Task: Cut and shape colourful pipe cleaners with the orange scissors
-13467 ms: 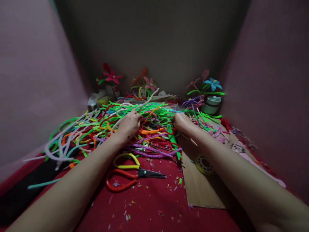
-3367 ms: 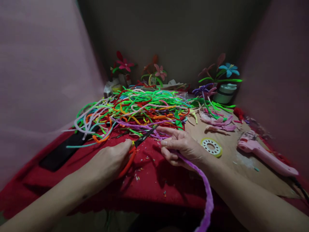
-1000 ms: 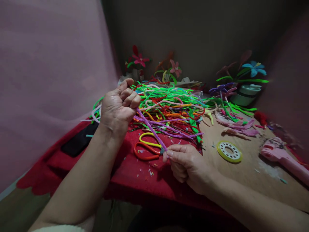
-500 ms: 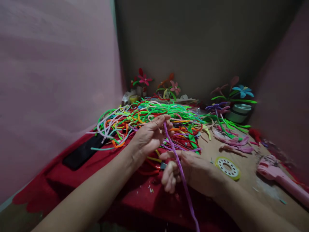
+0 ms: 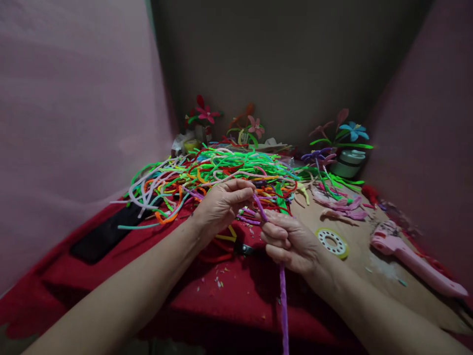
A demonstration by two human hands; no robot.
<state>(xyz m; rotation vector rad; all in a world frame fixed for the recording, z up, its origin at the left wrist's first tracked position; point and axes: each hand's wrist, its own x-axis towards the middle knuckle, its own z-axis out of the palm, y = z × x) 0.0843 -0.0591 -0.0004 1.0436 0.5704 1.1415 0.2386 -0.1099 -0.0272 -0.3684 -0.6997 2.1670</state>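
A purple pipe cleaner (image 5: 283, 305) runs between my hands and hangs down past the table's front edge. My left hand (image 5: 225, 202) pinches its upper end between thumb and fingertips. Just below and to the right, my right hand (image 5: 286, 239) is closed around the same strand, which comes out under the curled fingers. Behind both hands lies a loose heap of pipe cleaners (image 5: 236, 165) in green, white, red, orange and other colours. Beneath the hands, a small dark tool (image 5: 244, 249) rests on the red cloth (image 5: 185, 291); its kind is unclear.
A black phone (image 5: 99, 241) lies at left. On the brown board at right are a yellow-rimmed tape roll (image 5: 332, 242) and a pink glue gun (image 5: 414, 259). Pipe-cleaner flowers (image 5: 354, 131) and a pale green container (image 5: 347, 163) stand at the back, near the walls.
My right hand has gone from loosely open beside the purple pipe cleaner to closed around it. The left hand keeps its pinch on the upper end. The whole view has shifted slightly.
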